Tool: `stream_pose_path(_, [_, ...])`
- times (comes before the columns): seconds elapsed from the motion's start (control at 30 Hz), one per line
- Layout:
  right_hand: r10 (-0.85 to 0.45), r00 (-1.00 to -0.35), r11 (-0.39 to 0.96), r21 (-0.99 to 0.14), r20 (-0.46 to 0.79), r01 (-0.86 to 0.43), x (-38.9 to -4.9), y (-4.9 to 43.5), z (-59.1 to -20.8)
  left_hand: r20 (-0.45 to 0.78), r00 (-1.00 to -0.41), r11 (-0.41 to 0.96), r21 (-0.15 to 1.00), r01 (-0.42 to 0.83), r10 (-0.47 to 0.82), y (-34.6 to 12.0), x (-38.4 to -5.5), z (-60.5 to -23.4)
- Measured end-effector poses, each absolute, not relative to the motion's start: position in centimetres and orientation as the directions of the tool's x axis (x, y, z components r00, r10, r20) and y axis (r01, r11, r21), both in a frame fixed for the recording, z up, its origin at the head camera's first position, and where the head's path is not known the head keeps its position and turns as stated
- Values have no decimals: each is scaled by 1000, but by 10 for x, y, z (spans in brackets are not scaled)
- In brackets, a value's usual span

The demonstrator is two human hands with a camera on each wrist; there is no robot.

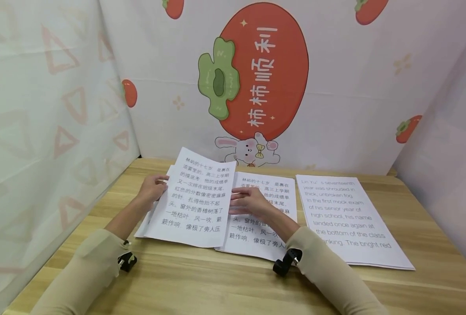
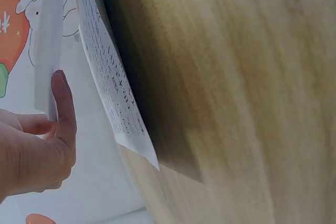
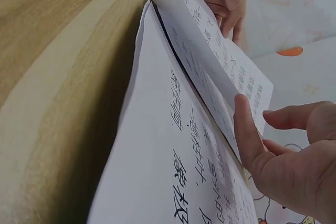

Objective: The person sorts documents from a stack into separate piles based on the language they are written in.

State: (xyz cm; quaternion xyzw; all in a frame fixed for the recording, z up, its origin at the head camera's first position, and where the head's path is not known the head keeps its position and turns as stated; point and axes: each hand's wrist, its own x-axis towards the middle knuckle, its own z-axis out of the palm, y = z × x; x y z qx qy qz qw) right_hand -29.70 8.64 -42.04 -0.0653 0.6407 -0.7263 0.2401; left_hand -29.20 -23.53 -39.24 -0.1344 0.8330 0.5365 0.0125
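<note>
Centre-left, a pack is pinched by the left hand; any grip by the right hand cannot be told; the middle pile is part-covered.

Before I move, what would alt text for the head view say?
The left hand holds a raised Chinese-text page, the right hand at its right edge. To its right on the wood-grain tabletop lie more Chinese-text sheets, then English-text sheets.

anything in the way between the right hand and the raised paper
Nothing visible: the right hand is at the right edge of the raised paper. The middle stack lies below that hand, not between the two.
</note>
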Motion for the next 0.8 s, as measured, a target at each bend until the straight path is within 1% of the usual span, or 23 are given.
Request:
stream_pose_path(0.33, [-529, -832, -98, -962, -165, 253, -296, 81, -424, -133, -950, 393, 888, -240, -282, -244, -295, -397])
stream_pose_path(0.5, [-602, -784, -56, -971, -151, 230, -294, 81, -426, -150, -937, 378, 886, -269, -315, -250, -293, -397])
stream_pose_path(0.67, [-664, -735, -4, -982, -137, 187, -292, 78, -425, -142, -933, 396, 876, -274, -331, -253, -292, -397])
stream_pose_path(0.8, [-676, -723, 16, -984, -140, 175, -291, 74, -423, -140, -931, 403, 872, -278, -338, -255, -293, -398])
